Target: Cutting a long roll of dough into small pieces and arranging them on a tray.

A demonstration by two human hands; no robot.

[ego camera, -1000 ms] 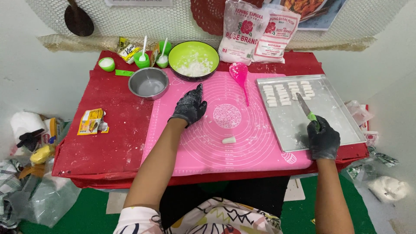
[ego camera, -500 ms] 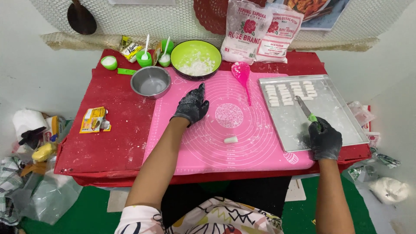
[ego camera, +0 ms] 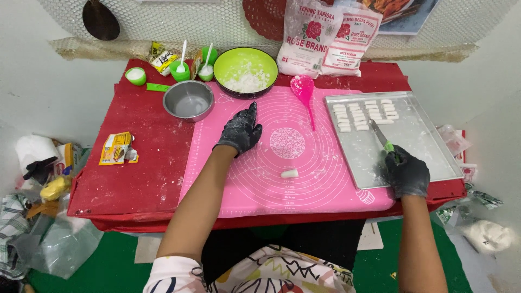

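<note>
Gloved hands at dough-dusted surface

Pink silicone mat (ego camera: 325,179), printed with rings, covers the red surface (ego camera: 141,163). Left hand (ego camera: 240,132), black-gloved, rests spread flat on the mat at ten o'clock. Right hand (ego camera: 407,173) is clamped on a green-handled knife (ego camera: 381,137) over the floured metal tray (ego camera: 434,146) at three. One small white dough piece (ego camera: 289,173) lies mid-mat.

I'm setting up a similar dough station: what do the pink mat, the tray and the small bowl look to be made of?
Pink mat: likely silicone, matte and flexible-looking, with printed circles. Tray: metal, probably aluminium, dull grey and flour-dusted. Small bowl: likely stainless steel, shiny and reflective.
</note>
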